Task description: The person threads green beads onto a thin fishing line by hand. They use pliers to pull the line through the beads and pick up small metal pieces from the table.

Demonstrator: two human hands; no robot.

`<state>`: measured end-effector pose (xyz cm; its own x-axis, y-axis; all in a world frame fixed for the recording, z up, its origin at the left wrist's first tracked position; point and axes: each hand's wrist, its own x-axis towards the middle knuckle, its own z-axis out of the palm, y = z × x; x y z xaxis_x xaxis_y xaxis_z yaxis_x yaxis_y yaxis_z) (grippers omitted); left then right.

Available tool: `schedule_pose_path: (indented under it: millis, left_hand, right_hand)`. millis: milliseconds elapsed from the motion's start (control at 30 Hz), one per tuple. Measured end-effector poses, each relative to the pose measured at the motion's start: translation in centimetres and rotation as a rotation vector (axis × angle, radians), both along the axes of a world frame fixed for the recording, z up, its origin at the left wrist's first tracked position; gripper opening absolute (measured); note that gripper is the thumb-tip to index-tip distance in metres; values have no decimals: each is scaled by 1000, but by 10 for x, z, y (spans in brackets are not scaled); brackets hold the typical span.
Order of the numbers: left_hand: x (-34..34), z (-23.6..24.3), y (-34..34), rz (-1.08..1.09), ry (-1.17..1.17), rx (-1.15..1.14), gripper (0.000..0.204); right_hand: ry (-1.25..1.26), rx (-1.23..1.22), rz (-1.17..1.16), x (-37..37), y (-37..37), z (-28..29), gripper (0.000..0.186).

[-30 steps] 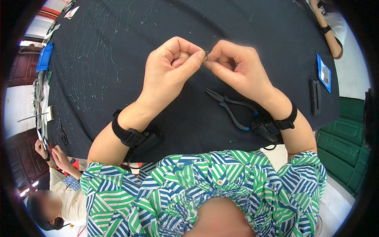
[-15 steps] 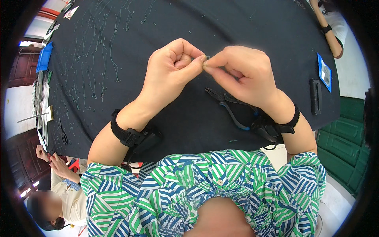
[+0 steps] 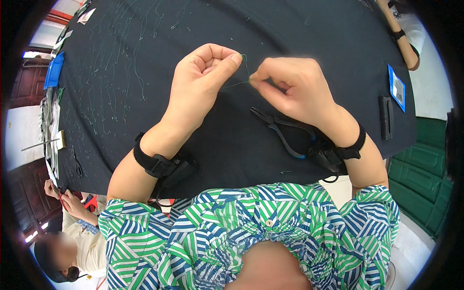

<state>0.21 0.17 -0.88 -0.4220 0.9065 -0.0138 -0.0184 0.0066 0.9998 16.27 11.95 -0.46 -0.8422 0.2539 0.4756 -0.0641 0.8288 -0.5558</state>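
Note:
A thin green line (image 3: 247, 66) runs between my two hands above the dark cloth. My left hand (image 3: 202, 75) pinches it between thumb and forefinger, the other fingers curled in. With thumb and fingertips pressed together, my right hand (image 3: 295, 84) grips the same line a little to the right and lower. Another stretch of the line slants from the right fingertips back toward the left wrist. Whatever small part sits at the fingertips is too tiny to make out. Below my right hand lie pliers (image 3: 282, 130) with black and blue handles, jaws pointing up-left.
Many green lines (image 3: 137, 58) lie spread over the black tablecloth (image 3: 217, 154) at left. Scissors (image 3: 77, 164) rest near the left edge. A blue packet (image 3: 397, 88) and a black bar-shaped object (image 3: 386, 117) lie at right. Other people sit at the lower left and upper right.
My hands, whose fingertips met before, have drawn apart; the left moved slightly left and up. The green line between them now shows.

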Motion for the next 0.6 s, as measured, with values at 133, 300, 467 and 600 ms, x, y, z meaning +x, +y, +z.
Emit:
schedule_pose_path:
  millis: [133,300,467,600]
  left_hand:
    - [-2,-3,-1,-47,-148,-16,16]
    - [0,-3,-3,-101,-282,-16,18]
    - [0,-3,-3,-208,-407,-12,17]
    - [2,-2,-5,-219,-400,-3,16]
  right_hand:
    - [-22,-88,-59,-2,1,-5,5]
    - [-20,-138,-110,-4,3,-8,5]
    - [-4,-169,-126,-4,3,-9,6]
    - [-29,-178,-129,-3,2,-7,7]
